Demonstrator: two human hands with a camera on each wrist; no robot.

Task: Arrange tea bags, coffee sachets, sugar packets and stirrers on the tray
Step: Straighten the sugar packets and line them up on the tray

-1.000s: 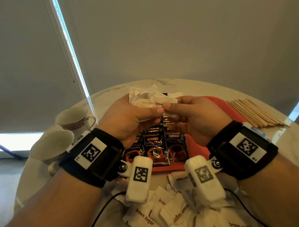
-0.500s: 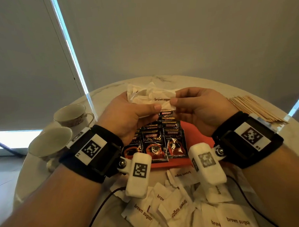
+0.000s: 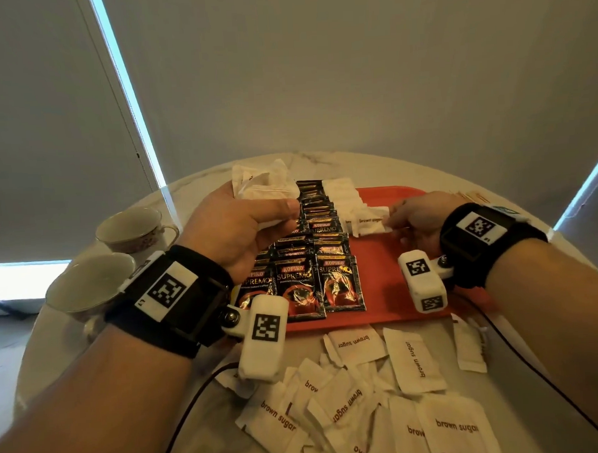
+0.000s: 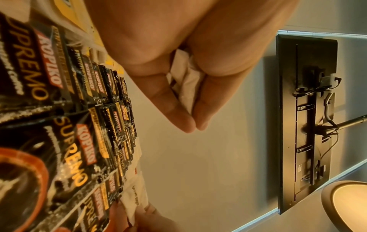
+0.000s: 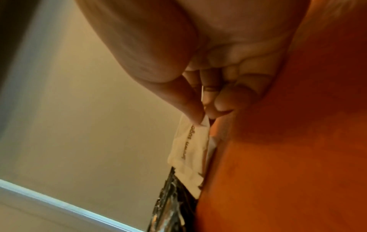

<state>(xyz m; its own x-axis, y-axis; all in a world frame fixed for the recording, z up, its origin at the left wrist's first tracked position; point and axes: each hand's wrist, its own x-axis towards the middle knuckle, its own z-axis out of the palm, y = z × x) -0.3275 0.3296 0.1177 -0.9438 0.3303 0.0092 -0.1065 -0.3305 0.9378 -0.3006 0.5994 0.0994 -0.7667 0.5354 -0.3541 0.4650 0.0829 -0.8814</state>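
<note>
An orange-red tray (image 3: pixel 393 290) lies on the round table. Black coffee sachets (image 3: pixel 313 266) fill its left part in overlapping rows. To their right runs a row of white brown sugar packets (image 3: pixel 344 198). My left hand (image 3: pixel 236 225) hovers over the sachets and grips a bunch of white sugar packets (image 3: pixel 265 185), also seen squeezed between its fingers (image 4: pixel 184 81). My right hand (image 3: pixel 417 214) pinches one sugar packet (image 3: pixel 367 221) by its right edge at the near end of that row; this packet (image 5: pixel 190 150) lies low against the tray (image 5: pixel 288 157).
Several loose brown sugar packets (image 3: pixel 366 394) lie on the table in front of the tray. Two cups (image 3: pixel 133 226) stand at the left edge. Wooden stirrers (image 3: pixel 471 195) peek out behind my right wrist. A black cable (image 3: pixel 195 398) crosses the near table.
The hands have parted. My right hand drew one packet off the bunch and carried it right and down onto the tray's sugar row. My left hand stayed over the sachets with the bunch.
</note>
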